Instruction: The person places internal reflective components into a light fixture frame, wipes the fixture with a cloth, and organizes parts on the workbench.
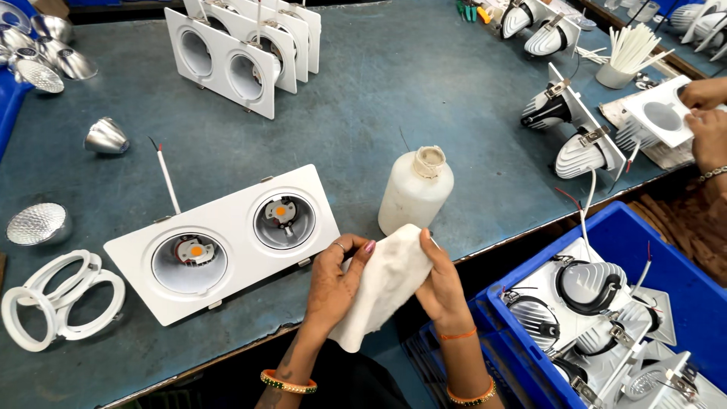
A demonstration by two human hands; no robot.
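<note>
both hands (left hand (333, 284), right hand (439, 288)) closed, gripping white cloth (382, 284), beside plastic bottle (415, 189)

A white cloth (382, 284), soft and crumpled, hung in a loose fold between the left hand (333, 284) and the right hand (441, 288), both pinching its upper edge, above the near table edge, just before a white plastic bottle (415, 189).
</note>
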